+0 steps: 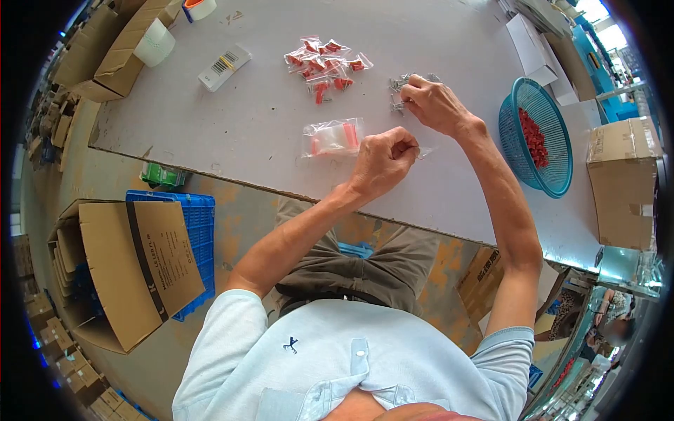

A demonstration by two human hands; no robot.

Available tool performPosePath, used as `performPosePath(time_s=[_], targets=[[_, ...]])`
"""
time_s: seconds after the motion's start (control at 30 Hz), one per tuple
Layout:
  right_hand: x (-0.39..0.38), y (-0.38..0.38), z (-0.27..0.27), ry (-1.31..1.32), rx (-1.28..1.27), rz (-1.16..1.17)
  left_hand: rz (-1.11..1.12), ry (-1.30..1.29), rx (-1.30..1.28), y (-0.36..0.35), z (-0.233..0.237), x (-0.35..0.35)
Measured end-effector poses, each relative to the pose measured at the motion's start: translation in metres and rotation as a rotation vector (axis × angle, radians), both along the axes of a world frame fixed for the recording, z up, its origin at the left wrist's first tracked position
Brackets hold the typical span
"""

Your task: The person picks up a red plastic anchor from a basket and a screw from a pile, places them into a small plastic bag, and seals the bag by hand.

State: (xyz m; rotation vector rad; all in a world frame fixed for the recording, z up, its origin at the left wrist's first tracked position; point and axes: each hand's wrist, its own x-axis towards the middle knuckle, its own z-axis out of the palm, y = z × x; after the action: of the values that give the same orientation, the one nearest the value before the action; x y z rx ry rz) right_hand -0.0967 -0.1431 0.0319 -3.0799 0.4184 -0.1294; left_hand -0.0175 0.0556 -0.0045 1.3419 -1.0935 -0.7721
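My left hand [380,164] is closed in a pinch near the table's front edge. A small clear plastic bag [425,151] pokes out from its fingertips. Farther up, my right hand [437,105] reaches down with bent fingers into a small pile of metal screws [396,85]; its fingertips are pressed together among them. Just left of my left hand lies a clear pack of red-edged zip bags [331,137]. Beyond it sits a heap of small filled bags [324,64] with red pieces inside.
A teal basket [507,133] of red plastic pieces [533,139] stands at the right, beside a cardboard box [623,184]. Labels [225,68], a white roll [154,43] and an open carton [112,63] are at the left. Below, a carton [140,263] overlaps a blue crate [200,214].
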Motion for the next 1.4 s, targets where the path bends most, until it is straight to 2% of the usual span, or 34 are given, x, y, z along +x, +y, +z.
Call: performPosePath(time_s=[0.33,0.43,0.5,0.53,0.6,0.63,0.7,0.73,0.8,0.9,1.13,1.4], targets=[[-0.009,0.001,0.000,-0.034,0.032,-0.060,0.065,0.018,-0.011,-0.001,0.000,0.000],[-0.019,0.012,0.009,-0.181,0.099,-0.073,0.102,0.033,-0.037,0.000,0.001,-0.001],[-0.029,0.025,0.018,-0.361,0.696,-0.354,0.117,0.035,-0.033,0.000,0.001,-0.001],[-0.036,0.028,0.016,-0.362,0.691,-0.357,0.134,0.036,-0.031,0.000,0.001,-0.001],[-0.050,0.035,0.009,-0.630,1.148,-0.403,0.140,0.026,-0.021,-0.001,0.001,-0.002],[-0.058,0.040,0.007,-0.632,1.146,-0.408,0.150,0.013,-0.008,-0.001,0.002,-0.002],[-0.071,0.054,0.006,-0.749,1.407,-0.483,0.158,-0.005,-0.012,-0.001,0.003,-0.004],[-0.076,0.060,0.004,-0.757,1.406,-0.488,0.172,-0.025,-0.015,-0.001,0.003,-0.004],[-0.086,0.069,-0.001,-0.836,1.622,-0.514,0.176,-0.034,-0.015,-0.003,0.004,-0.005],[-0.095,0.083,-0.006,-0.900,1.733,-0.484,0.202,-0.059,-0.013,-0.007,0.005,-0.007],[-0.102,0.104,-0.010,-0.932,1.738,-0.444,0.213,-0.121,-0.052,-0.016,0.004,-0.016],[-0.102,0.101,-0.018,-0.881,1.742,-0.556,0.183,-0.275,-0.132,-0.015,0.002,-0.021]])
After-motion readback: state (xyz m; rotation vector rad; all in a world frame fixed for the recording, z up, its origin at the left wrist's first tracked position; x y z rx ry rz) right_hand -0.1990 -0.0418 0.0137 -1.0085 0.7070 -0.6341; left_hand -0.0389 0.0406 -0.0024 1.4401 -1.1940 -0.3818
